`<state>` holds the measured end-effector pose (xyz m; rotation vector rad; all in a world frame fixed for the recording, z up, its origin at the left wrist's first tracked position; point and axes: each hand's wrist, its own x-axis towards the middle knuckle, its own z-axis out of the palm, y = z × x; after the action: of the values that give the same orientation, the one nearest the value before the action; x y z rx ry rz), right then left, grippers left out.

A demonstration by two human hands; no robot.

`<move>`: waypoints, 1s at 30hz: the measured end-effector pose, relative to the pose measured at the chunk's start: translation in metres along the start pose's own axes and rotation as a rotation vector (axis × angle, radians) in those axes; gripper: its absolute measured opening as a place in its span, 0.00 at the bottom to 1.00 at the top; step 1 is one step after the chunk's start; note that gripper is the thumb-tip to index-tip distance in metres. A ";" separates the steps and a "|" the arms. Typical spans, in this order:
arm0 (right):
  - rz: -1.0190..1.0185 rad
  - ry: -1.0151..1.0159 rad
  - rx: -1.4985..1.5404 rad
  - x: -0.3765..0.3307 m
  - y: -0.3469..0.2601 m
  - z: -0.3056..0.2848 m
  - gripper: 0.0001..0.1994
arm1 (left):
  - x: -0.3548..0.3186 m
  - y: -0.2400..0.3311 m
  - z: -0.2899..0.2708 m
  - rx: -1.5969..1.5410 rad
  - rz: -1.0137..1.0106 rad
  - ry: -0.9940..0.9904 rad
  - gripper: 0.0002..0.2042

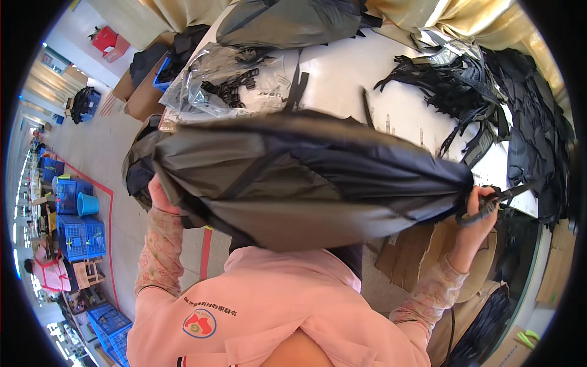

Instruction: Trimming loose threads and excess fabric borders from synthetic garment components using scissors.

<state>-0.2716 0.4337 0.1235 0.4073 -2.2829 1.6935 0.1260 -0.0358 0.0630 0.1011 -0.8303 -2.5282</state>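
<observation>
A large black fabric piece point(318, 177), sewn with seams and a dark strap, stretches across in front of me, blurred by motion. My left hand point(162, 196) is closed on its left end, the fingers partly hidden by the cloth. At the other end, my right hand point(479, 214) grips the gathered corner of the cloth. The same hand also holds what look like dark scissors point(516, 191), pointing out to the right. The fabric hangs above the near edge of the white table point(336, 73) and hides part of it.
On the table lie a clear plastic bag point(214, 79) with black buckles, a heap of black webbing straps point(446, 85) and more dark fabric point(287, 24). Black pieces point(532, 122) pile up at the right. Cardboard boxes point(406, 257) stand below; blue crates point(79, 235) line the left floor.
</observation>
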 end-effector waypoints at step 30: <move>-0.061 -0.565 -0.188 -0.115 0.023 0.088 0.13 | 0.113 -0.176 0.032 2.170 -0.115 -0.996 0.24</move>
<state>-0.1780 0.3628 0.0351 1.0070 -2.7454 1.4458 -0.0542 0.0538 -0.0036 -0.4390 -3.2992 -0.3618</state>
